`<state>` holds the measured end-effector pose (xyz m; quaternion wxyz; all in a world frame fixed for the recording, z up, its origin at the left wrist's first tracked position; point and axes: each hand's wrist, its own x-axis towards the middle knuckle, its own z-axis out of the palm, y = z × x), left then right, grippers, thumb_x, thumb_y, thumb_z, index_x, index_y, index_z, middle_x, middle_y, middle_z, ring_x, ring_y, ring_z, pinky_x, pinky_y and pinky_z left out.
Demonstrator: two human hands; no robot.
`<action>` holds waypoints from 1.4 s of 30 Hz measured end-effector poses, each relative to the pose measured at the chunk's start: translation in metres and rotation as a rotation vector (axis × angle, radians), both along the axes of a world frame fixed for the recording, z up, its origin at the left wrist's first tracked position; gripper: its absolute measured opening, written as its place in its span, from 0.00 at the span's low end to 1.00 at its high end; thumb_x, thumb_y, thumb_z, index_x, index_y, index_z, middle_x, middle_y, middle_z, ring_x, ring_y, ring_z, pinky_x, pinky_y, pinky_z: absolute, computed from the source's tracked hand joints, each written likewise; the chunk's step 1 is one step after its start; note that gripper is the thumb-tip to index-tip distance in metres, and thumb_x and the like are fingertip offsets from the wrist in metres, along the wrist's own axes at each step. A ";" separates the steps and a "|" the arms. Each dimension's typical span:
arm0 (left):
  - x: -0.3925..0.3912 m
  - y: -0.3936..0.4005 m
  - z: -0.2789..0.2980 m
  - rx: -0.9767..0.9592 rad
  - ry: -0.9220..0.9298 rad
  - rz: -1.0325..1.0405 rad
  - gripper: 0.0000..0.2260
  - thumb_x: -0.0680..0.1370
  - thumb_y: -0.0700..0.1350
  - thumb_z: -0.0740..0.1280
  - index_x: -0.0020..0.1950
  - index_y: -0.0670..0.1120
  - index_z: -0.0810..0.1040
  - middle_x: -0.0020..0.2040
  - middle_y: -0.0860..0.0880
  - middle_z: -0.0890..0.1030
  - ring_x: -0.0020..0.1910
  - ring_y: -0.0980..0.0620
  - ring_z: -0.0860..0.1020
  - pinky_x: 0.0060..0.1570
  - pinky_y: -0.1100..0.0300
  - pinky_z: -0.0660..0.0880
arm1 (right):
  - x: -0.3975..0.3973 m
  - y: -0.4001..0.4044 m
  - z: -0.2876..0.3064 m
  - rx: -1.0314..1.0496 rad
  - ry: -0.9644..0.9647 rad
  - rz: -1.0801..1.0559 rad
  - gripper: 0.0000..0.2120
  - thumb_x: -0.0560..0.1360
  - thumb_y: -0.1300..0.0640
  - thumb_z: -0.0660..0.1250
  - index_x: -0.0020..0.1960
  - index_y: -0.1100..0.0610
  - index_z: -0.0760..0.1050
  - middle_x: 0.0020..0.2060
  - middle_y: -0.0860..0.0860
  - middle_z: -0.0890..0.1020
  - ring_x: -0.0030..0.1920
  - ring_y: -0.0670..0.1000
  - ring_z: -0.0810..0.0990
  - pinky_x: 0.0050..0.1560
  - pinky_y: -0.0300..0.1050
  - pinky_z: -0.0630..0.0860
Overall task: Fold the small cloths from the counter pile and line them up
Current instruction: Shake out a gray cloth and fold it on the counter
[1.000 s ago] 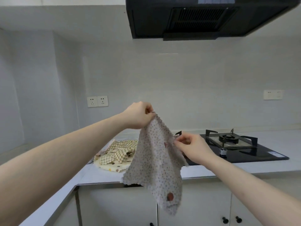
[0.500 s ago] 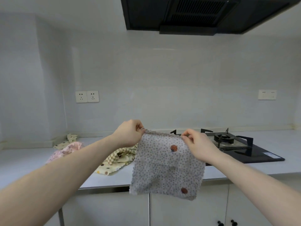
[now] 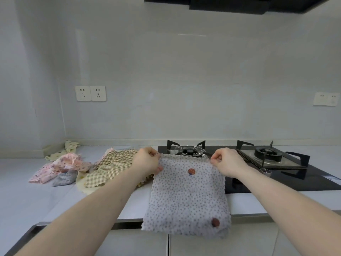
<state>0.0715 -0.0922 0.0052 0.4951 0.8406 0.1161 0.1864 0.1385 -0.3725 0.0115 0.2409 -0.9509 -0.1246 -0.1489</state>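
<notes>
A small grey dotted cloth [image 3: 186, 196] with two reddish motifs is spread between my hands above the front of the counter. My left hand [image 3: 147, 161] pinches its upper left corner and my right hand [image 3: 227, 161] pinches its upper right corner. Its lower edge hangs past the counter's front edge, over the cabinet doors. The pile of cloths [image 3: 108, 167] lies left of my left hand: a tan checked one on top, a pink flowered one [image 3: 60, 165] and a small grey one [image 3: 64, 179] further left.
A black gas hob [image 3: 276, 163] with two burners sits right behind the held cloth. A cream dotted cloth [image 3: 62, 150] lies in the back left corner. The pale counter [image 3: 27, 196] extends left, with wall sockets [image 3: 90, 93] above it.
The cloth hung from my left hand by one corner, then my right hand took the other corner and stretched it flat. Both hands have lowered it toward the counter.
</notes>
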 end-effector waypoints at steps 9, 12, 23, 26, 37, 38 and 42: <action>0.020 0.004 -0.010 0.144 -0.062 -0.020 0.06 0.81 0.48 0.69 0.45 0.51 0.81 0.43 0.49 0.86 0.44 0.47 0.85 0.46 0.55 0.81 | 0.009 -0.008 0.001 0.026 -0.170 -0.046 0.06 0.79 0.47 0.70 0.44 0.47 0.81 0.38 0.41 0.82 0.45 0.49 0.81 0.44 0.45 0.76; 0.008 0.008 -0.014 0.274 -0.070 -0.082 0.04 0.81 0.48 0.69 0.47 0.50 0.82 0.46 0.51 0.85 0.46 0.50 0.83 0.50 0.56 0.79 | -0.010 -0.016 -0.004 0.027 -0.189 0.066 0.05 0.77 0.47 0.73 0.43 0.46 0.81 0.37 0.40 0.82 0.43 0.44 0.80 0.45 0.45 0.77; -0.058 0.019 -0.049 0.513 -0.009 -0.194 0.03 0.82 0.47 0.69 0.49 0.53 0.79 0.51 0.57 0.82 0.47 0.56 0.80 0.44 0.60 0.76 | -0.082 -0.041 -0.049 -0.072 -0.068 0.295 0.03 0.73 0.47 0.76 0.42 0.43 0.83 0.39 0.40 0.82 0.43 0.41 0.79 0.48 0.44 0.77; -0.071 0.019 -0.060 0.594 0.033 -0.187 0.03 0.81 0.49 0.68 0.48 0.55 0.79 0.51 0.58 0.82 0.47 0.57 0.81 0.50 0.53 0.80 | -0.096 -0.041 -0.060 -0.123 -0.020 0.303 0.02 0.74 0.49 0.76 0.43 0.43 0.84 0.40 0.40 0.83 0.43 0.41 0.80 0.48 0.45 0.78; -0.080 0.014 -0.064 0.725 0.163 -0.106 0.10 0.77 0.58 0.60 0.50 0.57 0.79 0.50 0.52 0.83 0.47 0.50 0.80 0.46 0.55 0.76 | -0.107 -0.040 -0.067 -0.012 0.119 0.299 0.06 0.76 0.48 0.71 0.41 0.44 0.84 0.39 0.39 0.85 0.42 0.41 0.81 0.48 0.40 0.79; -0.076 0.015 -0.064 0.672 0.147 -0.097 0.12 0.76 0.60 0.59 0.51 0.57 0.78 0.50 0.51 0.83 0.47 0.50 0.80 0.47 0.54 0.78 | -0.103 -0.039 -0.065 0.028 0.089 0.256 0.06 0.76 0.49 0.70 0.41 0.44 0.83 0.39 0.38 0.85 0.41 0.41 0.81 0.48 0.40 0.79; -0.059 0.011 -0.067 0.601 0.079 -0.089 0.17 0.78 0.58 0.62 0.63 0.54 0.76 0.60 0.53 0.78 0.56 0.50 0.78 0.54 0.52 0.77 | -0.083 -0.036 -0.065 0.106 0.057 0.082 0.10 0.77 0.51 0.71 0.58 0.46 0.82 0.53 0.41 0.84 0.45 0.43 0.80 0.53 0.40 0.76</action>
